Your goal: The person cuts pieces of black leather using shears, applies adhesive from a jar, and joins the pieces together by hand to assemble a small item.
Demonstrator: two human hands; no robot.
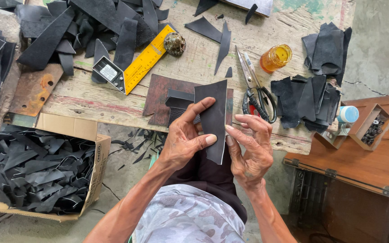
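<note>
Fingers (205, 140) of left hand (183, 139) pinched on a flat black leather cut piece (212, 118), held at frame centre above the worn wooden surface (91, 96); right hand (248, 146) touching its right edge, fingers loosely curled. Steel scissors with black handles (255, 87) just right; cardboard box of black leather scraps (37, 168), lower left.
</note>
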